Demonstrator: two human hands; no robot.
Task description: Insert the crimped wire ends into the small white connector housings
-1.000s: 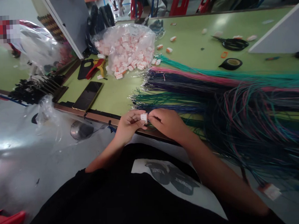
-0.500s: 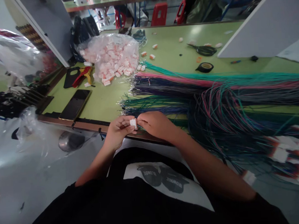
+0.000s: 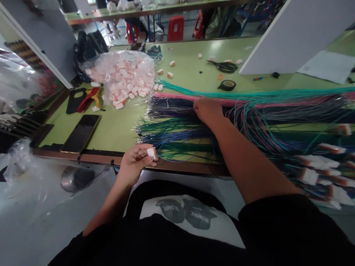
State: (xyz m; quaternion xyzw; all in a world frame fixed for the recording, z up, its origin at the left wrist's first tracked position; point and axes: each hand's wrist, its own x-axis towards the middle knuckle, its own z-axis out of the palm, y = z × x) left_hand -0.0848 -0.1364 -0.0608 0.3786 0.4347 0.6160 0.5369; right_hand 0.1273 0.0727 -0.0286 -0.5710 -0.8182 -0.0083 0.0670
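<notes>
Between the thumb and fingers of my left hand (image 3: 136, 161) is a small white and orange connector housing (image 3: 151, 153), held at the table's front edge. A thin blue wire (image 3: 170, 160) runs from the housing toward the right. My right hand (image 3: 208, 110) lies over the dark wire bundle (image 3: 176, 107), with its fingers curled down. Its fingertips are hidden, so whether it grips a wire does not show. Beside it run pink wires (image 3: 184, 96) and turquoise wires (image 3: 190, 89). Green wires (image 3: 162, 124) lie nearer to me.
A clear bag of connector housings (image 3: 123, 74) stands at the back left. Near it lie a phone (image 3: 80, 133) and red-yellow pliers (image 3: 88, 100). Scissors (image 3: 224, 66) and black tape (image 3: 226, 85) are farther back. Wired connectors (image 3: 324, 165) hang at the right edge.
My right hand has left the connector housing and moved right and away from me, onto the dark wires. My left hand still holds the housing. The view has shifted slightly.
</notes>
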